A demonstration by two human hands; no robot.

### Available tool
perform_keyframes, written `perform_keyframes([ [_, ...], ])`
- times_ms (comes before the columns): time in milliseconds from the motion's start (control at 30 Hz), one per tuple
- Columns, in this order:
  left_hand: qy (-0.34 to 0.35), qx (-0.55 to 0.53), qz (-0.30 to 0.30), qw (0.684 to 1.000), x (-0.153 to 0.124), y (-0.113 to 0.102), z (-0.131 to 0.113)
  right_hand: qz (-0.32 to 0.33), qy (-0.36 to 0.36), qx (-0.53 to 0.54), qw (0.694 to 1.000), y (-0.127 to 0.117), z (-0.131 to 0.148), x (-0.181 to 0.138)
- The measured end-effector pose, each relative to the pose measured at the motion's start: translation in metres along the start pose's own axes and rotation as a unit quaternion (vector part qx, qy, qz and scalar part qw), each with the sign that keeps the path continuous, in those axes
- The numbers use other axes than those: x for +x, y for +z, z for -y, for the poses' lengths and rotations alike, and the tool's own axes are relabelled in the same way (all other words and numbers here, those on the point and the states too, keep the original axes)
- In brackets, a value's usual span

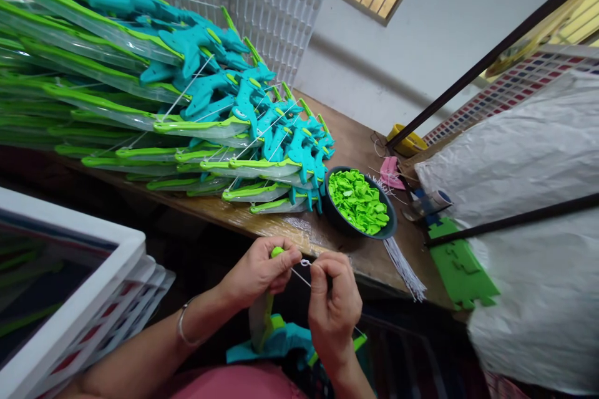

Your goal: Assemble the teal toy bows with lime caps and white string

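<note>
A teal and green toy bow (pixel 285 343) lies across my lap, with one green limb pointing up. My left hand (pixel 262 268) is closed around the upper end of that limb, whose green tip shows past the fingers. Its thumb and forefinger pinch a white string (pixel 301 277) near a small loop or knot (pixel 306 262). On the other side of the loop, my right hand (pixel 334 296) is closed, pinching the string between thumb and curled fingers. The lower part of the bow is partly hidden behind my right hand and wrist.
Many similar toy bows (pixel 243 100) are stacked on the wooden table (pixel 346 128). A dark bowl (pixel 392 230) holds small green pieces (pixel 358 202). White strings (pixel 405 268) hang over the table edge. A white crate (pixel 135 246) stands left; a green foam mat (pixel 463 265) lies right.
</note>
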State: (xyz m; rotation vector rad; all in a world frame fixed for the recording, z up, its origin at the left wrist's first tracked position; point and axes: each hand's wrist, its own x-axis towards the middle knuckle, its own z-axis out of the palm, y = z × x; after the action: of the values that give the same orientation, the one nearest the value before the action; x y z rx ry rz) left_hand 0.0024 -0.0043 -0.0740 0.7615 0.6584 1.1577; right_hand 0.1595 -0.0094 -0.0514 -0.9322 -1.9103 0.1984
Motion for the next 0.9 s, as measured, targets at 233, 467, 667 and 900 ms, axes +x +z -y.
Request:
perform_keyframes([
  [233, -0.005, 0.013, 0.007, 1.0, 0.001, 0.003, 0.003, 0.072, 0.014, 0.029, 0.997, -0.003, 0.005, 0.004],
  [467, 0.002, 0.024, -0.007, 1.0, 0.003, 0.001, 0.002, 0.122, 0.043, 0.021, 0.991, -0.019, 0.002, 0.015],
  [667, 0.013, 0.023, 0.022, 0.999, 0.007, -0.006, 0.004, 0.213, 0.019, -0.074, 0.974, -0.049, 0.006, 0.01],
  [900, 0.011, 0.005, 0.114, 0.993, 0.02, 0.019, -0.007, 0.122, -0.08, -0.181, 0.973, -0.067, 0.026, -0.001],
])
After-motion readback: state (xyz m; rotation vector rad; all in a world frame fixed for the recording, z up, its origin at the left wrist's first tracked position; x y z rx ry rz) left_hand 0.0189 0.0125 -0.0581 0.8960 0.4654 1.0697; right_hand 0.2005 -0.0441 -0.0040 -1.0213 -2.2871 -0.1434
